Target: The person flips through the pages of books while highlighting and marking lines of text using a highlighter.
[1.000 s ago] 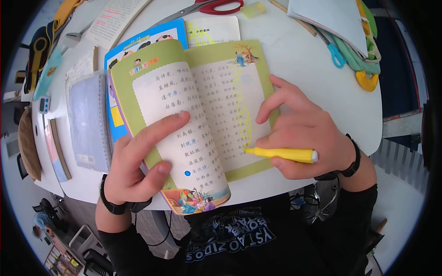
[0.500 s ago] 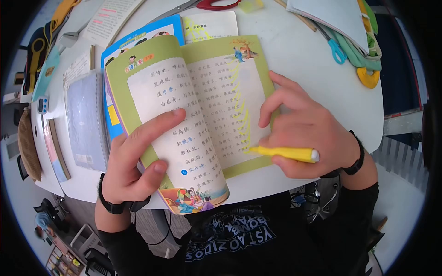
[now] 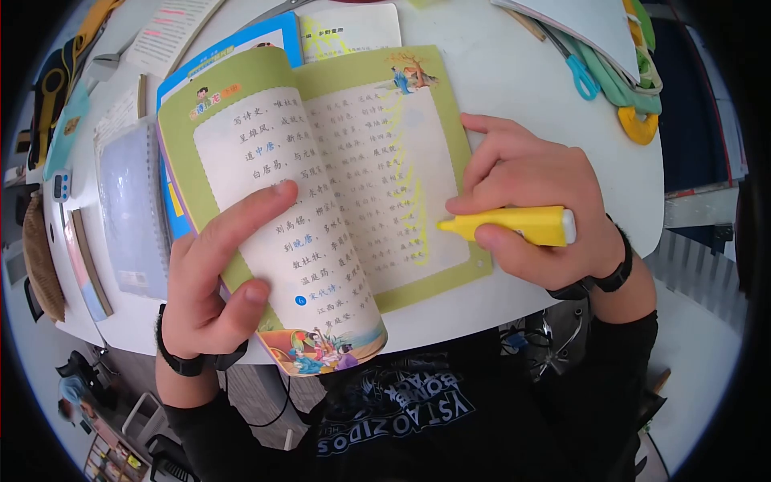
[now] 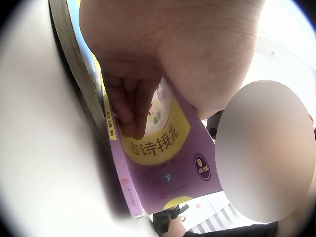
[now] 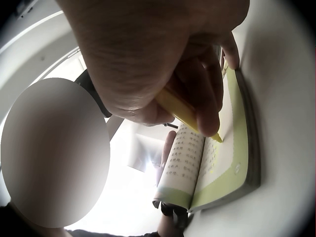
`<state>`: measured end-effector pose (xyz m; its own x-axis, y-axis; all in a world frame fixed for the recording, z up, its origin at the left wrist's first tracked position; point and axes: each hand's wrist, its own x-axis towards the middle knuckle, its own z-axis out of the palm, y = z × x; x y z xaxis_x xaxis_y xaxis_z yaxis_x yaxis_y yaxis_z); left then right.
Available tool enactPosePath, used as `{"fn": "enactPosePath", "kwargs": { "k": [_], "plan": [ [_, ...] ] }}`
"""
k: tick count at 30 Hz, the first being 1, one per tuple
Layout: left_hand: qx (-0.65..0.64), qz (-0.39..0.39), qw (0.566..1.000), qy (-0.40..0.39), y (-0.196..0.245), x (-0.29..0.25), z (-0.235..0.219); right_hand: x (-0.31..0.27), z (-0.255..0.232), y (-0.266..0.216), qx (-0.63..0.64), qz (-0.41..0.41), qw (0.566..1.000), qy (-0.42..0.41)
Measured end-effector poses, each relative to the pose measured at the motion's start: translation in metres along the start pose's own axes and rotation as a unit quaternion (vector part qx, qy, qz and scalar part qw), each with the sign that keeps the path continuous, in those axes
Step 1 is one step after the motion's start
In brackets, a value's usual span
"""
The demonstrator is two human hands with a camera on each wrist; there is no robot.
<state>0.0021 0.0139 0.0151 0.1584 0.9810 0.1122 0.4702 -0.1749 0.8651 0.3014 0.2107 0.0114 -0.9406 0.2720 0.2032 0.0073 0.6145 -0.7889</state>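
Observation:
An open book (image 3: 438, 161) with green borders and printed Chinese text lies before the person, its left pages curling up. Under the left side, the purple cover (image 4: 158, 182) shows in the left wrist view. The left hand (image 3: 213, 281) grips that side, index finger and thumb on the page, other fingers against the cover. In the right hand (image 3: 542, 201), a yellow highlighter (image 3: 510, 225) is pinched, its tip over the right page beside a column of yellow marks (image 3: 414, 209) at the line ends. The right index fingertip is at the page's outer edge.
A blue book (image 3: 273, 36) and a page with yellow marks (image 3: 353, 28) lie behind the open book. To the left are a spiral-bound notebook (image 3: 132, 209) and a small blue timer (image 3: 62, 187). Blue-handled scissors (image 3: 582, 78) and papers (image 3: 586, 32) lie at the back right.
The highlighter tip has left the lower end of the yellow marks and moved up and right over the page margin. The marks reach the last line. The book appears farther left in the head view.

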Motion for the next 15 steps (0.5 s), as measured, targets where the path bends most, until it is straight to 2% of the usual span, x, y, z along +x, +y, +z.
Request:
{"fn": "enactPosePath", "kwargs": {
  "k": [1,3,6,7,9,10,12,15],
  "plan": [
    [0.003,-0.002,1.000,0.005,0.001,0.000,0.000,0.000,0.003,0.001,0.000,0.000,1.000,0.000],
    [0.007,-0.002,1.000,0.001,0.000,0.000,-0.001,0.001,0.010,0.003,0.022,0.016,0.997,0.071],
    [0.018,0.004,1.000,0.001,-0.001,-0.001,-0.002,0.000,0.016,0.006,0.016,0.027,0.995,0.096],
    [0.025,0.010,1.000,0.005,-0.002,-0.001,-0.001,0.000,0.012,0.005,0.016,0.029,0.995,0.095],
    [0.016,0.005,1.000,0.008,-0.001,-0.001,0.001,0.001,0.002,0.000,0.009,-0.010,1.000,-0.019],
    [0.009,0.001,1.000,0.012,-0.001,-0.001,0.001,0.001,0.003,0.002,0.009,-0.009,1.000,-0.019],
    [0.001,-0.001,1.000,0.017,-0.003,-0.002,0.003,0.001,0.007,0.007,0.003,0.005,0.998,0.059],
    [-0.006,-0.005,1.000,0.024,-0.003,-0.003,0.004,0.000,0.006,0.010,0.016,0.010,0.998,0.067]
  ]
}}
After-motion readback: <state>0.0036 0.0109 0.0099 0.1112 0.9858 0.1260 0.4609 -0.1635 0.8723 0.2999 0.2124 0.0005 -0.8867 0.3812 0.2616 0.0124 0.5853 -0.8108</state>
